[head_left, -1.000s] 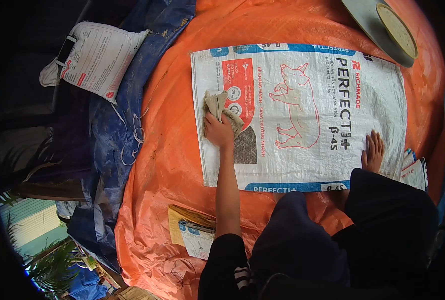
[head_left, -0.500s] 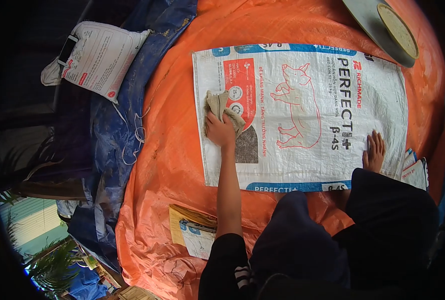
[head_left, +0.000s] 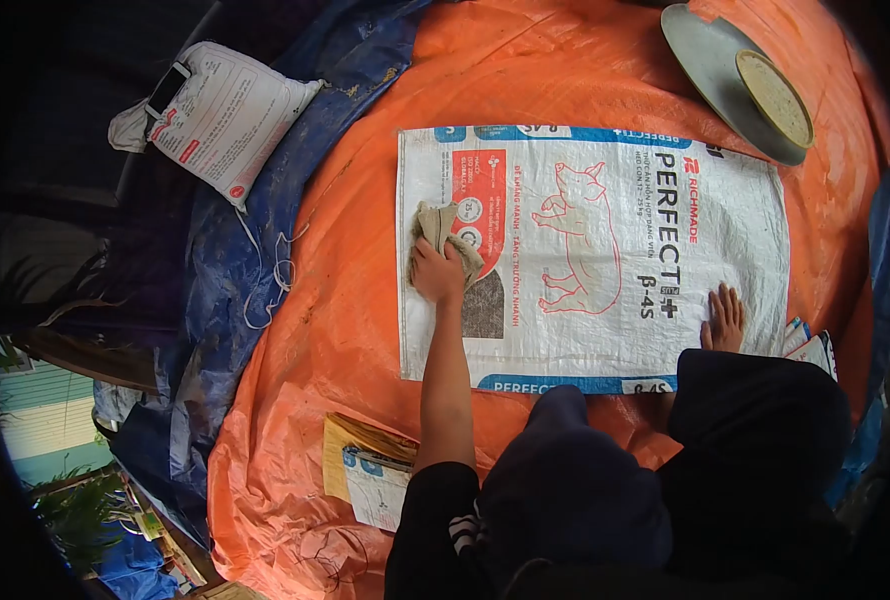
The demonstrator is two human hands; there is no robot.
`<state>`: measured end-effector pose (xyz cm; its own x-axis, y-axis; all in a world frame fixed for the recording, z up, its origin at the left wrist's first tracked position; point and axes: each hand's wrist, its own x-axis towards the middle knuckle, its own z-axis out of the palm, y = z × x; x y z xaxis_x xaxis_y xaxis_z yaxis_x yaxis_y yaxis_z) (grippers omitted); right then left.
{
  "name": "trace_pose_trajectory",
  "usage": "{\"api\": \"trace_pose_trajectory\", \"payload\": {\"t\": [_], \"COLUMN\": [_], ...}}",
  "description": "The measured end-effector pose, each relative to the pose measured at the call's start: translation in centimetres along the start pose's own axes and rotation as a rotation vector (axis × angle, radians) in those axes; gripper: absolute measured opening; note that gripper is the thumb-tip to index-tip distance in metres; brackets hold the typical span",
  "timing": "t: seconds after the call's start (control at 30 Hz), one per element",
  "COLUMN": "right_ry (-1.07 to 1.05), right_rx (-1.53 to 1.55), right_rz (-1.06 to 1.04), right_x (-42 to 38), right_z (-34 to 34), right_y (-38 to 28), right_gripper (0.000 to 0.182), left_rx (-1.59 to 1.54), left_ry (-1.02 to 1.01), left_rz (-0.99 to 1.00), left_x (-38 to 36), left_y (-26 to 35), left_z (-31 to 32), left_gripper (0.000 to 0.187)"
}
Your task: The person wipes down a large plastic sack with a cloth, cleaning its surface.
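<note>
Left hand (head_left: 437,272) bunches a soft, crumpled beige rag (head_left: 443,232) against the white woven feed sack (head_left: 605,250); right hand (head_left: 724,320) rests spread flat on it. The sack looks light, limp and slick, likely to slide on the orange tarpaulin (head_left: 345,300); best pinned flat or taken by an edge.

The person wears dark clothing that fills the frame from 5 to 6 o'clock. The left arm (head_left: 443,385) is bare from wrist to above the elbow, ending in a short black sleeve (head_left: 427,520) with white stripes (head_left: 464,527) along its edge. Dark trousers (head_left: 575,490) cover the legs, navy over the knee at 6 o'clock, blacker at 4 o'clock. Both hands, left hand (head_left: 437,272) and right hand (head_left: 725,320), are bare, without gloves, rings or watch.
</note>
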<state>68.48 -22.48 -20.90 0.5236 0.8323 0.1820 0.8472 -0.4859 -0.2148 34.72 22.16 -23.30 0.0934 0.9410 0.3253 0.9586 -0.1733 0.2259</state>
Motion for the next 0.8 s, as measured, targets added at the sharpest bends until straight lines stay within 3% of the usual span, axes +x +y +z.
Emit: {"api": "trace_pose_trajectory", "payload": {"t": [0.1,0.2,0.33,0.37,0.47,0.5,0.8], "right_ry": [-0.05,-0.116,-0.117,-0.183,-0.572,-0.678,-0.858], "right_rx": [-0.055,0.105,-0.028,-0.034,0.034,-0.007,-0.153], "right_rz": [-0.01,0.121,0.24,0.348,0.617,0.66,0.771], "right_x": [-0.1,1.6,7.1,8.4,11.6,12.3,14.9], "right_z": [0.3,-0.5,-2.9,-1.8,-1.3,-0.4,1.9], "right_y": [0.8,0.6,-1.7,-0.8,-0.2,0.0,0.4], "right_gripper": [0.063,0.064,0.093,0.127,0.153,0.169,0.18], "left_rx": [-0.007,-0.007,0.003,0.006,-0.008,-0.005,0.002], "left_ry": [-0.05,-0.011,-0.02,-0.026,-0.014,-0.01,-0.016], "left_rz": [-0.014,-0.01,-0.014,-0.017,-0.01,-0.007,0.005], "left_x": [0.0,0.0,-0.1,0.0,-0.1,-0.1,0.1], "left_y": [0.0,0.1,-0.2,-0.2,-0.1,-0.1,-0.2], "left_z": [-0.8,-0.4,-0.1,-0.2,-0.2,-0.2,0.3], "left_gripper": [0.039,0.037,0.038,0.038,0.038,0.038,0.036]}}
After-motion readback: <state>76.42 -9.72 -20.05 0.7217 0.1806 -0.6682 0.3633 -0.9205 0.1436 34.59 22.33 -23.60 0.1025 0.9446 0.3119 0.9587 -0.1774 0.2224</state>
